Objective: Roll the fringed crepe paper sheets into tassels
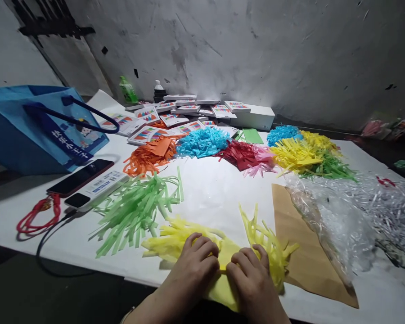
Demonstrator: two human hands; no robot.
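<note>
A fringed yellow tissue paper tassel (228, 252) lies across the front edge of the table. Its cut strips fan out to the left and right, and an uncut band runs between my hands. My left hand (199, 263) has its fingers curled on the left part of the band. On the right part, my right hand (251, 274) grips in the same way, fingers bent over the paper. The thumbs and the paper under the fingers are hidden. A light green fringed paper tassel (138, 209) lies spread out to the left, apart from my hands.
Orange (151, 153), blue (204, 140) and dark red (239, 155) tassels lie farther back, before stacked flat boxes (185, 108). At left are a blue bag (27, 130), a phone (83, 177) and a power bank (97, 191). Brown paper (307, 256) and clear plastic (344, 220) lie right.
</note>
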